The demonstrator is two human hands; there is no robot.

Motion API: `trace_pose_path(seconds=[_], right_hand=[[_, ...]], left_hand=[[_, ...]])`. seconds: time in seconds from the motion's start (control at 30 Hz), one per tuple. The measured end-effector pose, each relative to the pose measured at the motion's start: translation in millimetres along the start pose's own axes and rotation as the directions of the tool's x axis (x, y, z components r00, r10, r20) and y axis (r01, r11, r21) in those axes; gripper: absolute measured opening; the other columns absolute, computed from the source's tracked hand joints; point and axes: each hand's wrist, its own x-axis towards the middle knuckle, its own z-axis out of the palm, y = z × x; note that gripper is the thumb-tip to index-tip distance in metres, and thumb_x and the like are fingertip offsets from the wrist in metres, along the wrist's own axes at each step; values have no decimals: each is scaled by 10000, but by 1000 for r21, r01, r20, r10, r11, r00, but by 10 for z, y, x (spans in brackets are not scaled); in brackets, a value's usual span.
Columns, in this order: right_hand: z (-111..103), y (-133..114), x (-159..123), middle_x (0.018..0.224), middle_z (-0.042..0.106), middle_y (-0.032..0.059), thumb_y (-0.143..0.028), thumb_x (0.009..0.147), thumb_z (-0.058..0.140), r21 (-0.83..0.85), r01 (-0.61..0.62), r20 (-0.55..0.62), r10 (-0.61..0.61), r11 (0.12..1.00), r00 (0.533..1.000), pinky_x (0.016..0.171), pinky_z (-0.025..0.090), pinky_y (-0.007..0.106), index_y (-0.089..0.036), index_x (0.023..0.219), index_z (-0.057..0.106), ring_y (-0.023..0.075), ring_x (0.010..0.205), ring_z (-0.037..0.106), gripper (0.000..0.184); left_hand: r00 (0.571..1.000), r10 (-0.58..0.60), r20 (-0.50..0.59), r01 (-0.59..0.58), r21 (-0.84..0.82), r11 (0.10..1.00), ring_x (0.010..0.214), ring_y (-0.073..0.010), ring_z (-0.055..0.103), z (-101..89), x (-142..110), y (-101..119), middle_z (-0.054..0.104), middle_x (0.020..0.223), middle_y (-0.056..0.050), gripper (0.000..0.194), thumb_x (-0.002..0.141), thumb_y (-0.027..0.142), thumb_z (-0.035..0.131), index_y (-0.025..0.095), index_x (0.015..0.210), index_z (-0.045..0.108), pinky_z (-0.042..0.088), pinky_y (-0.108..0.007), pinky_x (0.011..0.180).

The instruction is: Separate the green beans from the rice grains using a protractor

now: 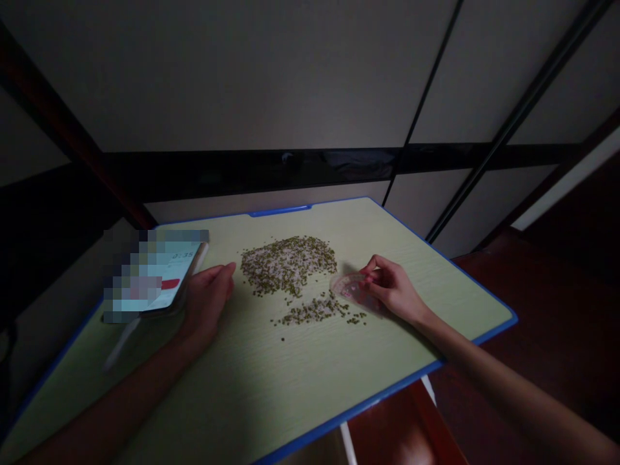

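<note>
A large heap of small green beans mixed with pale grains (pixel 289 263) lies in the middle of a light green table (pixel 271 381). A smaller streak of green beans (pixel 317 312) lies just in front of it. My right hand (pixel 394 290) pinches a small clear plastic dish (pixel 347 286) at the right end of that streak, tilted onto the table. My left hand (pixel 207 301) rests on the table left of the heap, fingers together and stretched out, touching the edge of a phone (pixel 162 276) with a lit screen.
The table has a blue rim (pixel 387 391) and slopes toward me. A white cable (pixel 121 342) runs from under the phone. A pale wall with dark bars stands behind; dark red floor shows at the right.
</note>
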Motion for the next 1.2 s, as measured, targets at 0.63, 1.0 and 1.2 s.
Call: trace_pose_path(seconds=[0.63, 1.0, 1.2], right_hand=[[5, -29, -26, 498, 556, -43, -207, 638, 588, -6, -17, -17, 17, 1000, 1000, 329, 310, 195, -200, 725, 441, 73, 350, 427, 171], [-18, -19, -34, 468, 522, -59, -228, 638, 607, 26, -16, -107, 18, 1000, 994, 325, 311, 195, -210, 698, 424, 69, 329, 416, 193], [-35, -34, 93, 539, 569, -22, -291, 701, 607, -74, 102, -102, -109, 992, 989, 404, 344, 222, -173, 856, 582, 97, 431, 456, 196]], left_hand=[[999, 27, 27, -28, 28, 999, 415, -86, 319, -13, -25, 15, 351, 381, 77, 364, 745, 346, 494, 201, 435, 372, 254, -253, 460], [999, 36, 28, -37, 39, 999, 404, -106, 332, -4, 4, 0, 354, 375, 63, 383, 730, 375, 487, 220, 400, 371, 265, -254, 447], [998, 50, 26, -52, 84, 995, 404, -109, 335, -7, -11, 20, 356, 368, 61, 395, 736, 390, 477, 220, 395, 370, 269, -254, 453]])
